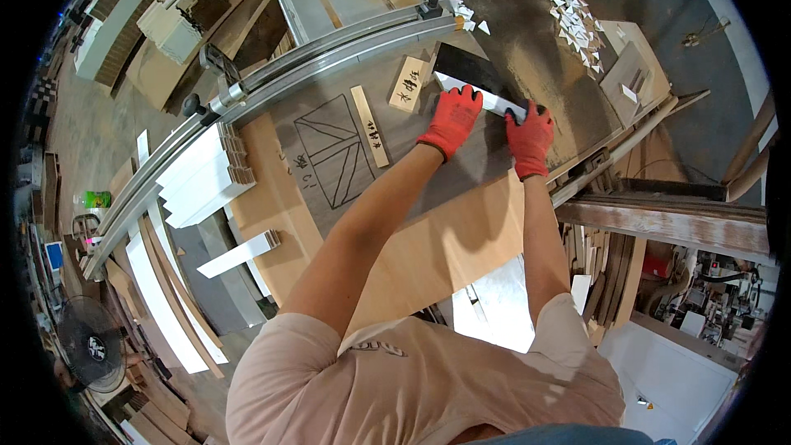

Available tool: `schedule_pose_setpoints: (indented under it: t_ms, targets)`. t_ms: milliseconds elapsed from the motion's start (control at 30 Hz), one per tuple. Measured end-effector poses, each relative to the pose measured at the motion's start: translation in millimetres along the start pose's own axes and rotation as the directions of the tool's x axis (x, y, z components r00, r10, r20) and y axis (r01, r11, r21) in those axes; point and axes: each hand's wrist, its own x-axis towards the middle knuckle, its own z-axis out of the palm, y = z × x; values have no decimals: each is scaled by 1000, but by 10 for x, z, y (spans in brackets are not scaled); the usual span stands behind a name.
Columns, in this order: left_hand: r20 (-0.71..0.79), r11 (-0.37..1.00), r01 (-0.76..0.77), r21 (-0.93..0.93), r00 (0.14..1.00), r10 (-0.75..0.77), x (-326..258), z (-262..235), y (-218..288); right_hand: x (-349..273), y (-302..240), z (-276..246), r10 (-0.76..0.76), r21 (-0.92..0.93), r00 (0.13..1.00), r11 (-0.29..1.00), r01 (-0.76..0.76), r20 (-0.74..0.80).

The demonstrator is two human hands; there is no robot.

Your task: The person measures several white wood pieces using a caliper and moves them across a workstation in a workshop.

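Observation:
Both my hands wear red gloves with dark cuffs. A narrow white board strip lies at an angle along the near edge of a black panel. My left hand is closed over the strip's middle, fingers pressed on it. At its right end my right hand grips the same strip, with the thumb side toward the left hand. Left of my hands, a short wooden block and a thin wooden strip, both handwritten on, rest on a grey-brown board with dark drawn lines.
A metal rail crosses beyond the board. White strips are stacked at left, beside a single white piece. White triangular offcuts lie scattered at far right. A wooden beam stands right of my arm; a fan is at lower left.

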Motion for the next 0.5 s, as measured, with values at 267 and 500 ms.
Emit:
schedule_pose_setpoints:
  t_ms: [267,500]
  targets:
    - [33,997,-63,46,998,61,5,-54,-145,159,-65,76,172,117,983,977,-178,59]
    - [79,983,-135,128,989,125,42,-14,-167,53,-159,-119,75,-24,997,997,-75,4]
